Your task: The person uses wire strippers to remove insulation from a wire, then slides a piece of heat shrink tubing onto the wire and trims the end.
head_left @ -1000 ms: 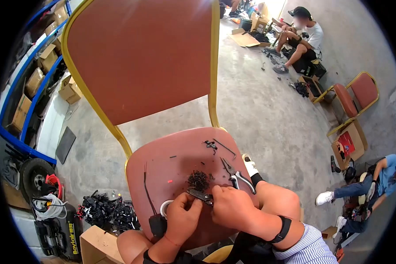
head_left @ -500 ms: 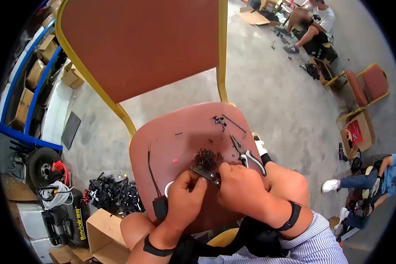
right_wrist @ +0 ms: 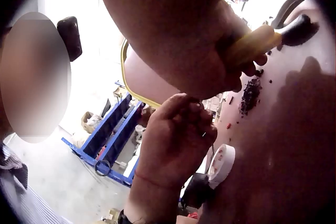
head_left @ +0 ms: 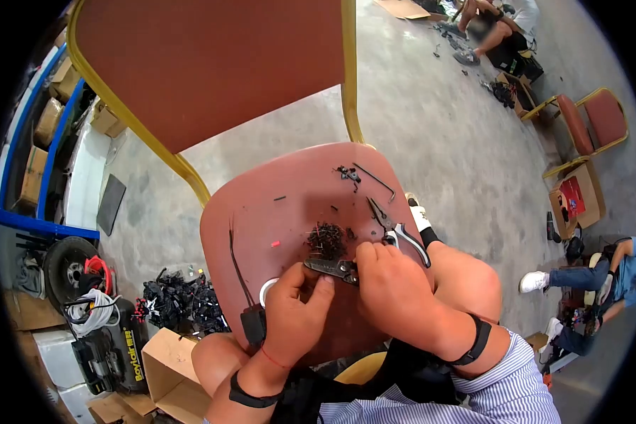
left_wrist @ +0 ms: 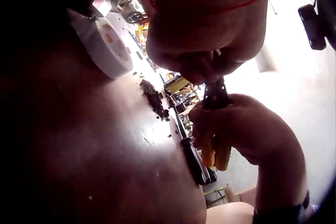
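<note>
In the head view my right hand (head_left: 403, 286) grips flat dark wire strippers (head_left: 332, 268) over the chair seat (head_left: 226, 205). Their yellow handles (right_wrist: 254, 45) show within the right hand in the right wrist view. My left hand (head_left: 300, 311) has thumb and fingers pinched together at the strippers' head, and I cannot tell what small piece it holds there. Just beyond the tool sits a pile of small black parts (head_left: 325, 240). Pliers with black and white handles (head_left: 406, 240) lie on the seat to the right, near my right hand.
A white ring-shaped roll (right_wrist: 223, 163) and a black box with thin leads (head_left: 253, 326) lie left of my left hand. Farther up the seat are a hex key (head_left: 374, 181) and a small red bit (head_left: 275, 244). The chair back (head_left: 212, 63) rises beyond.
The head view has shifted, so the chair seat and hands appear higher. The strippers lie slightly flatter across the view; both hands keep their hold in front of the pile.
</note>
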A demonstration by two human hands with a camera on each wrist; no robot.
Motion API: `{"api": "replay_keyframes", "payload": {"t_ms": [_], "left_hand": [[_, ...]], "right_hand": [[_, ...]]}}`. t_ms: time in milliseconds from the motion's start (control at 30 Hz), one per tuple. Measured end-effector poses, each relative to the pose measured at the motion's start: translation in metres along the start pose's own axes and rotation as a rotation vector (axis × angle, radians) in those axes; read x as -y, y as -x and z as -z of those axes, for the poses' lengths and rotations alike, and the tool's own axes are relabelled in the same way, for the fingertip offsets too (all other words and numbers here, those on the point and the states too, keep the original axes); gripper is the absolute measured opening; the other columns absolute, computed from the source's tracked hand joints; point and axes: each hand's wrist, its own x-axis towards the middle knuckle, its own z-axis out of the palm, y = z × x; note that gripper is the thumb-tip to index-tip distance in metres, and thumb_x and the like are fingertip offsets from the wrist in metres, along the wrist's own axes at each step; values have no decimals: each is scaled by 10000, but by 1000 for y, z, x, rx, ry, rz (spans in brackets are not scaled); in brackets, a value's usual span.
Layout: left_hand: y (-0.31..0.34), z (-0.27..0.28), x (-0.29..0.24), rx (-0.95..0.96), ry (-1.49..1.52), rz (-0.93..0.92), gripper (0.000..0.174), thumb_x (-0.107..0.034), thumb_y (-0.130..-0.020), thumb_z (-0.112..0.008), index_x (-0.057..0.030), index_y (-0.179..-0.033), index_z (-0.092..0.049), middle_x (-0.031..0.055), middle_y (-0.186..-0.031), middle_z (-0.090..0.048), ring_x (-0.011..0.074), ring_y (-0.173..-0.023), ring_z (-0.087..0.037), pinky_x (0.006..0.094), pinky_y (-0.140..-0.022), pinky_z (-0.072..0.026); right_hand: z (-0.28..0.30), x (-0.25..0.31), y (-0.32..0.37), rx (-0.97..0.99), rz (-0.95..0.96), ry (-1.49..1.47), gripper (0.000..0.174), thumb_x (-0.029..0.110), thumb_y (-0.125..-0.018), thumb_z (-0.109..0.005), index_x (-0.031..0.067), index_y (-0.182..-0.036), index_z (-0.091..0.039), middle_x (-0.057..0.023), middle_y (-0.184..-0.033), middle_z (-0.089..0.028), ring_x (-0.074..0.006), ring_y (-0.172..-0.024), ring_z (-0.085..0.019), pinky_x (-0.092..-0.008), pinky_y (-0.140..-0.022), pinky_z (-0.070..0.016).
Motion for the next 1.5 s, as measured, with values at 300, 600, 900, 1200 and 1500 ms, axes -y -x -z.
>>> {"api": "replay_keyframes", "payload": {"t_ms": [300,600,900,1200,1500], "left_hand": [[1,-1,0,-30,96,32,135,-103,-1003,-702,24,-1046,-713,13,-833,-700,65,-764,-595,237,-707,-492],[0,-1,7,4,149,-14,144,-86,-1006,-704,33,-1086,-713,56,-944,-735,91,-848,-636,249,-774,-513],[-1,3,14,6,53,-28,134,-16,-967,-699,39,-1088,-712,96,-989,-744,134,-889,-662,265,-811,-522],[1,3,14,7,28,-9,141,-30,-963,-708,39,-1085,-715,102,-982,-743,145,-871,-661,269,-792,-517],[-6,10,8,107,112,53,151,-19,-983,-680,27,-1123,-713,51,-1009,-730,91,-895,-634,245,-811,-510]], "right_hand": [[8,-11,-3,-35,-81,-193,205,27,-829,-628,-9,-1009,-536,-190,-912,-600,-368,-875,-622,-443,-763,-538],[-1,-5,-3,-142,18,-252,446,5,-766,-628,-83,-1197,-557,-207,-993,-580,-372,-941,-598,-436,-822,-518],[1,-1,-5,-169,11,-160,413,45,-773,-626,-75,-1163,-562,-179,-983,-573,-335,-932,-578,-399,-808,-506],[-2,0,-6,-184,-3,-116,252,66,-827,-569,-25,-1061,-559,-160,-936,-558,-316,-905,-569,-390,-797,-494],[-6,-1,-9,-225,1,-88,262,72,-837,-565,-25,-1079,-562,-159,-944,-563,-317,-919,-575,-390,-805,-501]]}}
